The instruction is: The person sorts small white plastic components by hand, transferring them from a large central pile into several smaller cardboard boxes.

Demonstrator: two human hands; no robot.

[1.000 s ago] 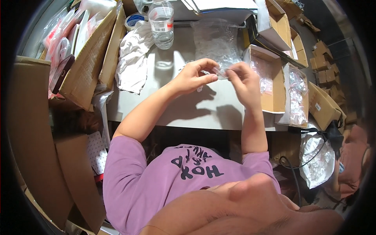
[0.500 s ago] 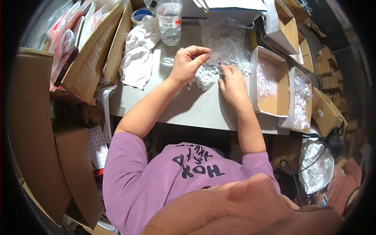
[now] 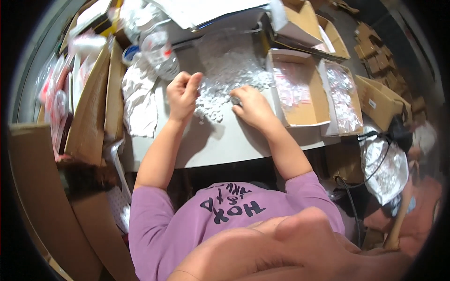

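A loose heap of small white pieces (image 3: 209,108) lies on the pale tabletop, spilling from the mouth of a large clear plastic bag (image 3: 225,51). At the heap's left side my left hand (image 3: 182,96) is raised, its thumb pressed to the curled fingers. A small clear plastic bag seems pinched there, mostly hidden now but visible at the fingertips earlier. My right hand (image 3: 253,107) rests at the heap's right edge, fingers bent down among the pieces and thumb apart from them. It touches the pieces, but I see none lifted.
To the right stand an open cardboard box (image 3: 318,103) with small red-edged clear bags and another box (image 3: 341,98) of filled bags. A water bottle (image 3: 159,54) and white cloth (image 3: 140,98) are at left, beside upright cardboard (image 3: 86,107). Another person's arm (image 3: 403,210) shows lower right.
The view has shifted, so the table sits further left. My left hand has drawn away from my right, to the heap's left side. My right hand stays at the heap.
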